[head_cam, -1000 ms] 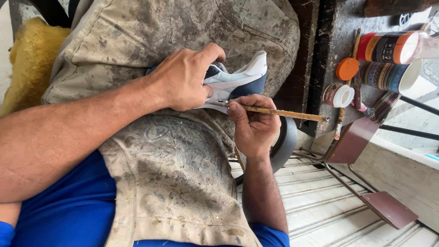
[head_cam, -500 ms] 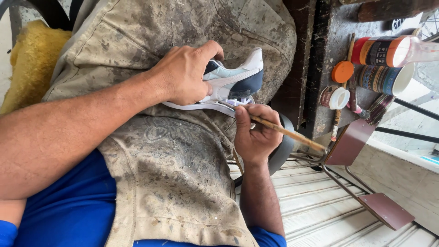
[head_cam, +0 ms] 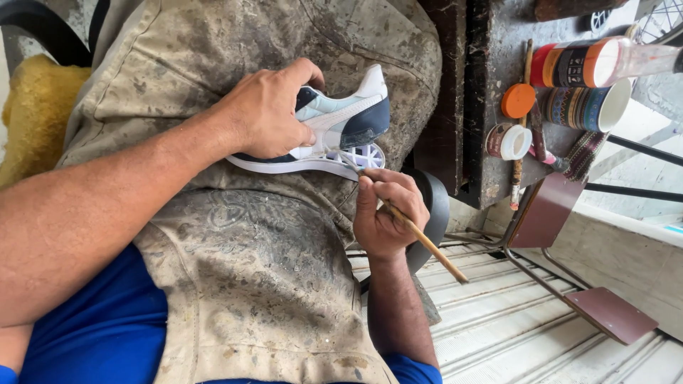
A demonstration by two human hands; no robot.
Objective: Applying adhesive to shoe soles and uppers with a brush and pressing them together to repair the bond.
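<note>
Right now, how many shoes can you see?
1: a white and navy shoe on the lap, held by the left hand. Others may be out of view.

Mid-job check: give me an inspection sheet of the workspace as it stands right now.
Surface: stained canvas apron over the lap; dark workbench alongside.
Job's things: white and navy sneaker lying on the apron; thin wooden brush, tip at the sole edge.
Clutter: orange lid, small open jar, patterned mug, bottle.
Grippers: left hand grips the sneaker; right hand holds the brush.
Cables: nothing seen.
Surroundings: yellow fleece, metal stool frame, ribbed floor.
</note>
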